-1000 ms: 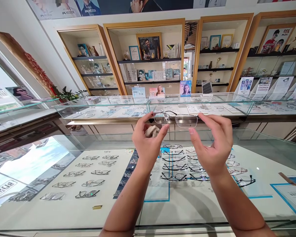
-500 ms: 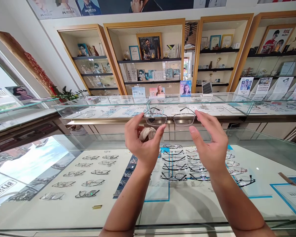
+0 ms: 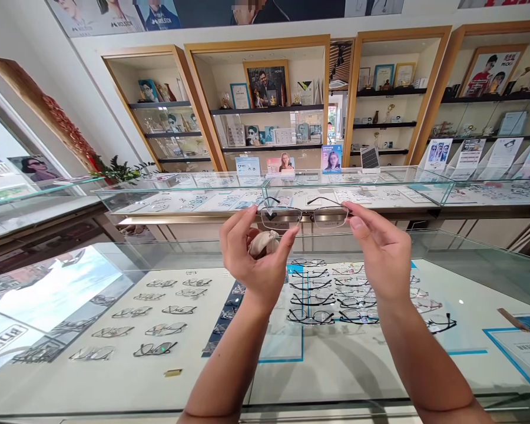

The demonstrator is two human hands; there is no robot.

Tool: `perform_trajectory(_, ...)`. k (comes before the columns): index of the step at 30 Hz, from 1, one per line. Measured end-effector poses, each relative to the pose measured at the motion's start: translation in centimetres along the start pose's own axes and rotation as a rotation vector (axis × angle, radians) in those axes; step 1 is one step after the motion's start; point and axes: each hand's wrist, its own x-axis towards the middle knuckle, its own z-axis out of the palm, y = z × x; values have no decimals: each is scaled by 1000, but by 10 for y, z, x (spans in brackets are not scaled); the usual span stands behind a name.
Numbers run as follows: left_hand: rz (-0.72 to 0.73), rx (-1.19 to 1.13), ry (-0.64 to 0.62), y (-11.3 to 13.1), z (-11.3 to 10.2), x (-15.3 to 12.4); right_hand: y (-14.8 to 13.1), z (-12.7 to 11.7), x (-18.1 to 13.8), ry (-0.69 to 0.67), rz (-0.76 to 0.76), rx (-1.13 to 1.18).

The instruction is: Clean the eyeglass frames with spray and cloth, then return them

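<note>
We stand at a glass-topped surface point(image 3: 335, 380), its pale interior showing through. Under the glass, to our left, 10 light and dark frames point(image 3: 155, 349) lie in 2 columns, with a small gold-coloured tag point(image 3: 173, 373) in front of them. Nearer the middle, partly hidden by our arms, dark frames point(image 3: 311, 317) sit in rows beside a navy strip point(image 3: 223, 327). A blue-bordered sheet point(image 3: 519, 353) lies at far right. Across the room runs another glass case point(image 3: 357, 169) with upright cards point(image 3: 331, 159) on top; behind it, 4 wood-framed shelf units point(image 3: 258, 46) line the wall. A leafy plant point(image 3: 120, 169) is at left, near a slanting piece of wood point(image 3: 30, 88).

Our forearms rise from the bottom edge, apart, both hands lifted above the surface with thumbs up. Between them, we hold thin-rimmed glasses point(image 3: 307, 216) nearly level, temples unfolded and showing above the lenses. Our left hand point(image 3: 258, 253) grasps the left end with its fingers and also keeps a pale bunched cloth point(image 3: 265, 242) behind the thumb. The right hand point(image 3: 386, 253) has its fingers pinched on the other end, its thumb just below the index finger. We cannot tell whether the left thumb touches the rim.
</note>
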Motion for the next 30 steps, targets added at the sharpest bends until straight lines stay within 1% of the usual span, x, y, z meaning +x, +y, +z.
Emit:
perform_trajectory(3,-10,-40,-13,1,0,0,3,-1,2,6,20,35)
perform_trajectory(6,-45,-65,-59,3,-1,1,5,-1,4,15,38,103)
perform_trajectory(12,-123,-50,-141,9,-4,2,6,-1,10,-6,150,224)
perform_trajectory(19,-235,-35,-189,16,-7,4,10,0,12,-28,185,256)
perform_trajectory(24,-376,-93,-308,14,-7,5,5,0,8,-7,190,278)
perform_trajectory(26,-404,-103,-335,13,-7,5,3,0,7,-2,185,260)
perform_trajectory(28,-414,-114,-336,12,-6,5,3,0,7,-6,184,246)
perform_trajectory(30,-406,-138,-311,13,-5,6,5,1,8,-11,187,245)
